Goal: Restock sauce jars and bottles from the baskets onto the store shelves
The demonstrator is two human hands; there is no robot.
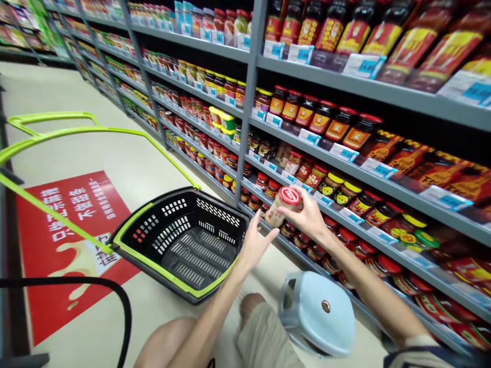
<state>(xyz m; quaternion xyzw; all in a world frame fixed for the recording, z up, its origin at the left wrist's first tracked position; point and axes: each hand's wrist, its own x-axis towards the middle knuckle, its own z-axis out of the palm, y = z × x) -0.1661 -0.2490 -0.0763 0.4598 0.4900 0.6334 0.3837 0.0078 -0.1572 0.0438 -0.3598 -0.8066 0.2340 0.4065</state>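
Note:
A glass jar (pixel 274 213) with a red lid and pale contents is tilted in front of the lower shelves. My right hand (pixel 307 214) grips it near the lid, thumb on one side and fingers on the other. Close to the jar's lower left side is my left hand (pixel 256 240), its thumb and fingers spread apart; whether a fingertip touches the glass I cannot tell. Below and left of my hands, a black shopping basket (pixel 153 260) with a lime-green rim stands on the floor, nothing lying inside it.
Shelves (pixel 251 102) packed with jars and bottles run along the right and into the distance. A light blue stool (pixel 326 312) stands by my right knee. The basket's long green handle (pixel 126 132) reaches left over a red floor poster (pixel 42 255). A black curved bar (pixel 125 306) is at lower left.

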